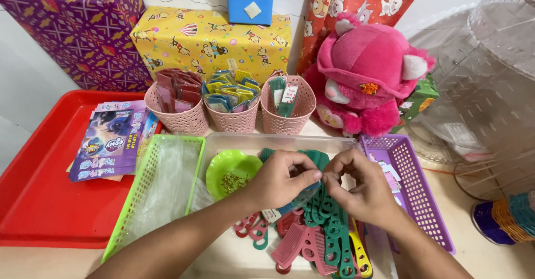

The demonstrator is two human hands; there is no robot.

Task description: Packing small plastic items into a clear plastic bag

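Observation:
My left hand [281, 177] and my right hand [359, 187] meet fingertip to fingertip over a clear plastic tray [234, 141]. Between them they pinch a small clear plastic bag with a green comb [315, 159] inside; the fingers hide most of it. Below the hands lies a pile of combs [326, 237] in green, pink, red and yellow. A green leaf-shaped dish [229, 173] with small bits in it sits left of my left hand.
A green basket [146, 167] of clear bags lies left, a purple basket [415, 184] right. Three pink round baskets [234, 120] of packed items stand behind. A red tray [39, 201] holds booklets. A pink plush toy [365, 73], wrapped boxes and clear containers [490, 84] stand around.

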